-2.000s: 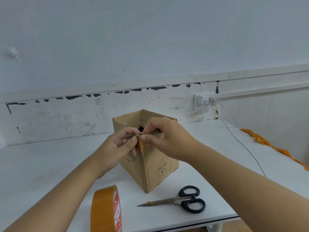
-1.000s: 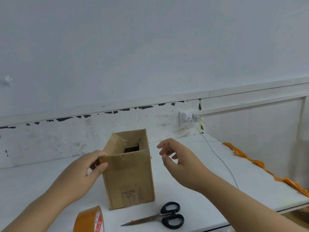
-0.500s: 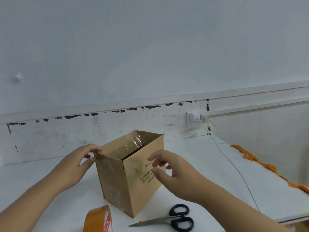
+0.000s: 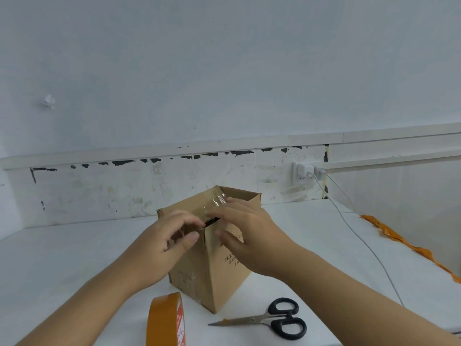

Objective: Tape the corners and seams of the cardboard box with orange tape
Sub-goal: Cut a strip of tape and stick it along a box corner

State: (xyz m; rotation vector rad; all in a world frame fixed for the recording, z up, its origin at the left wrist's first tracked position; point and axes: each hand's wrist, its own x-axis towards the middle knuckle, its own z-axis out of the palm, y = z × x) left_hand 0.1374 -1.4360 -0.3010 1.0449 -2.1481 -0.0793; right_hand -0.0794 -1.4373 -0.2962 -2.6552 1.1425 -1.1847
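Observation:
The brown cardboard box (image 4: 219, 283) stands upright in the middle of the white table (image 4: 74, 258), one vertical corner turned toward me. My left hand (image 4: 169, 243) holds the top of that near corner, fingers curled over the upper edge and thumb on the left face. From the other side my right hand (image 4: 247, 236) lies there too, fingers laid flat across the shiny taped top flap and thumb pressed on the right face. The roll of orange tape (image 4: 164, 320) stands on edge just in front of the box.
Black-handled scissors (image 4: 274, 320) lie at the front right of the box, blades pointing left. A white cable (image 4: 359, 236) runs from the wall socket (image 4: 303, 172) across the table's right side. A crumpled orange tape strip (image 4: 399, 240) lies along the right edge.
The box has been turned so a different corner faces me. Both hands moved from its sides onto the top of this near corner. My view dipped down slightly.

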